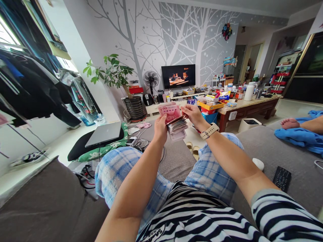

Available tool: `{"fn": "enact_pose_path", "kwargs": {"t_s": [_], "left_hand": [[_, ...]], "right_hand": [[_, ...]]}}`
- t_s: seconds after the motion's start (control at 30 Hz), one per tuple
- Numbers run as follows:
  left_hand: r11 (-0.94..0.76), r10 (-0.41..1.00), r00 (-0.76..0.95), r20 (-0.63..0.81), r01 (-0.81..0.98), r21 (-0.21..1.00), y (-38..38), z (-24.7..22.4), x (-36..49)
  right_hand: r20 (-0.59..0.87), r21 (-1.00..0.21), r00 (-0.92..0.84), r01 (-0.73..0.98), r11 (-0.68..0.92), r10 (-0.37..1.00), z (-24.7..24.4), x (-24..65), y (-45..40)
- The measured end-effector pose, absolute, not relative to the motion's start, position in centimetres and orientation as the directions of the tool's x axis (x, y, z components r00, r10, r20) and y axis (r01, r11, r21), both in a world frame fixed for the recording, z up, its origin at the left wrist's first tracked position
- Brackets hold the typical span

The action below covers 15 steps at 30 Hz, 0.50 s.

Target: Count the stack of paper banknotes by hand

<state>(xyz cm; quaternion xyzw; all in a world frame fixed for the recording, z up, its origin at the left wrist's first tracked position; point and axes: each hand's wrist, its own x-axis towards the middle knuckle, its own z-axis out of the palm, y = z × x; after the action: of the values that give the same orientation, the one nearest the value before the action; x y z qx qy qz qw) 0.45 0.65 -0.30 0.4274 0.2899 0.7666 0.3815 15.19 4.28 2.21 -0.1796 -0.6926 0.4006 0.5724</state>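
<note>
A thick fanned wad of banknotes (178,127) is held up in front of my knees. Pinkish-red notes marked 100 (169,112) stand up at its far side, and the layered edges of the folded notes face me. My left hand (160,127) is closed on the left side of the wad, thumb on top. At the upper right edge, my right hand (193,116) has its fingers pinched together on a note, partly hidden by the hand itself. A beige watch (210,131) is on my right wrist.
On the left, a closed laptop (104,134) lies on a green cushion (101,151) beside tangled cables. A remote control (282,178) and white mouse (258,164) rest on the sofa at right. Beyond are a cluttered table (264,101) and another person's foot (290,123).
</note>
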Motion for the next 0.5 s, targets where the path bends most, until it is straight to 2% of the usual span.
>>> {"fn": "enact_pose_path", "kwargs": {"t_s": [0.13, 0.3, 0.4, 0.5], "left_hand": [[-0.527, 0.846, -0.3, 0.44, -0.354, 0.772, 0.68, -0.39, 0.45], [-0.516, 0.854, -0.282, 0.438, -0.345, 0.784, 0.5, -0.37, 0.52], [-0.53, 0.842, -0.322, 0.432, -0.344, 0.775, 0.41, -0.23, 0.62], [-0.563, 0.799, -0.434, 0.415, -0.302, 0.769, 0.43, -0.13, 0.65]], "right_hand": [[0.639, -0.769, -0.213, -0.185, 0.612, 0.739, 2.13, 15.18, 4.63], [0.653, -0.757, -0.235, -0.159, 0.634, 0.72, 2.03, 15.23, 4.71], [0.657, -0.752, -0.245, -0.157, 0.64, 0.713, 2.07, 15.26, 4.52], [0.653, -0.756, -0.26, -0.175, 0.63, 0.711, 2.14, 15.26, 4.31]]}}
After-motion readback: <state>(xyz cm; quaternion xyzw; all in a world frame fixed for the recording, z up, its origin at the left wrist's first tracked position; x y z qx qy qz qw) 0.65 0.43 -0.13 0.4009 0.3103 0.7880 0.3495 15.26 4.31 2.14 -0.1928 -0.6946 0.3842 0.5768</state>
